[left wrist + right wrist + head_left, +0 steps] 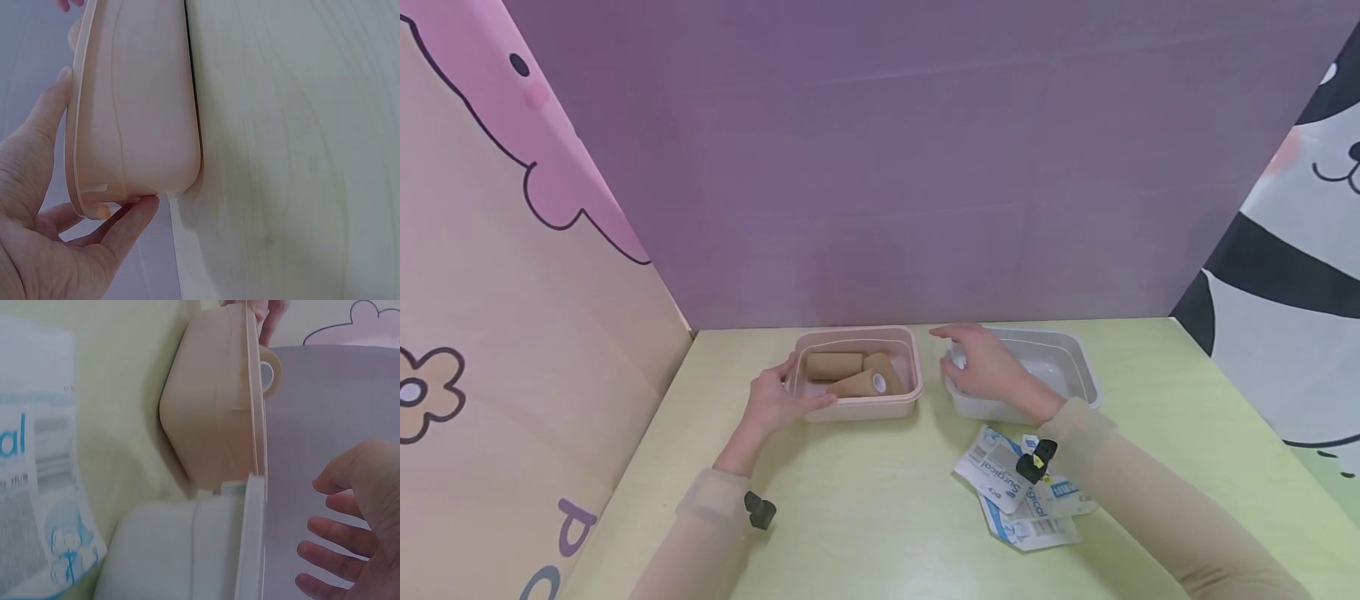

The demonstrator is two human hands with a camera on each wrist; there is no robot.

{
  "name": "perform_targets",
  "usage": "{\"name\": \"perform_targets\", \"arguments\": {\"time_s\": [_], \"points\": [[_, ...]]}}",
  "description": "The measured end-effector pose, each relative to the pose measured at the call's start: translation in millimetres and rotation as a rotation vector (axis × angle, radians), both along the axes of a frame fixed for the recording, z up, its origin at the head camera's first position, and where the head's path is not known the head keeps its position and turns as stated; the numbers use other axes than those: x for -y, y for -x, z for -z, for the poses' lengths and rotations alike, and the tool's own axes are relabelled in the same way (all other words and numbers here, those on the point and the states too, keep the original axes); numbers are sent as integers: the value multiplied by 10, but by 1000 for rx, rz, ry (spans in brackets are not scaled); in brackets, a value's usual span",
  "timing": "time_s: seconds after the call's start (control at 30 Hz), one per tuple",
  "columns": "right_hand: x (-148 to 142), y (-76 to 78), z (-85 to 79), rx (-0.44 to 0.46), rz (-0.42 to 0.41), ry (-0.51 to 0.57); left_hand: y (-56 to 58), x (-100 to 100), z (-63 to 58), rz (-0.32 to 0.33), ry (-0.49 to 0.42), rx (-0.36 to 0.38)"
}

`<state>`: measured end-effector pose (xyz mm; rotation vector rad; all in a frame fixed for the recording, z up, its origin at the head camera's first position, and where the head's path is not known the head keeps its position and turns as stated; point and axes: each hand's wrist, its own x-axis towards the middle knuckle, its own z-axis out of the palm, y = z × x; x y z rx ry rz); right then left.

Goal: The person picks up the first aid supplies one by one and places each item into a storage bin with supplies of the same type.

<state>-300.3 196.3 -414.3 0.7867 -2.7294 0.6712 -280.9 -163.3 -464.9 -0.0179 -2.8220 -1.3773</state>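
My left hand [769, 403] grips the left end of a pink plastic bin [868, 409], thumb at the rim and fingers at the end wall. Inside lie 3 tan bandage rolls [833, 367], one with its white core showing. Over the left part of a light grey plastic bin [1078, 367] hovers my right hand [988, 364]. Its fingers [331, 556] are spread and loosely bent, with nothing between them in the right wrist view. The grey bin's inside is partly hidden by that hand; no item can be made out there.
Several white-and-blue packets [992, 468] printed "Surgical" lie overlapping in front of the grey bin, under my right forearm. A purple panel [880, 183] stands along the back edge of the pale yellow table [865, 508]. Printed panels flank both sides.
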Motion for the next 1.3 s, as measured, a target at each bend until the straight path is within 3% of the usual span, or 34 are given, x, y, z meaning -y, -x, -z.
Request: {"name": "perform_targets", "arguments": {"time_s": [0.3,0.8,1.03,1.3], "points": [[-203,22,14,-44,29,-4,-10,-6,4,1,8,-2],[-432,-34,-52,1,118,3,-7,38,-14,20,-1,-8],[-588,-70,3,-14,138,29,-37,22,-9,19,-1,-2],[-703,-124,35,-4,240,-47,-59,46,-23,5,5,-8]]}}
